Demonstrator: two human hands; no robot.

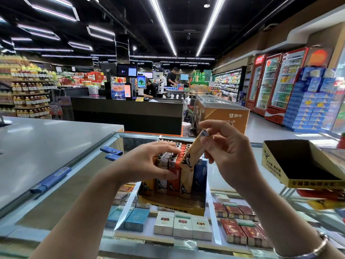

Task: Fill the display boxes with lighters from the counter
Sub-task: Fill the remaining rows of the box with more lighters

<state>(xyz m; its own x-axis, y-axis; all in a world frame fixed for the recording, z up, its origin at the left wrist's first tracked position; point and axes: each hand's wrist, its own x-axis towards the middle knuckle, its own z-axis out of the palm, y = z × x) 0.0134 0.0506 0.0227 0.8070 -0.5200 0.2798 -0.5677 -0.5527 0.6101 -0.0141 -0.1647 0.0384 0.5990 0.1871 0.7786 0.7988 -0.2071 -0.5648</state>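
Observation:
A yellow display box stands on the glass counter, packed with upright lighters in tan, grey, orange and blue. My left hand grips the top of the lighters at the box's left side. My right hand pinches a tan lighter, tilted, with its lower end over the row of lighters. Two blue lighters lie loose on the counter to the left. A second yellow display box, empty with a dark inside, sits at the right.
Cigarette packs fill the case under the glass. A grey countertop lies to the left. Beyond are a black checkout desk, an orange freezer, drink fridges and two people at the tills.

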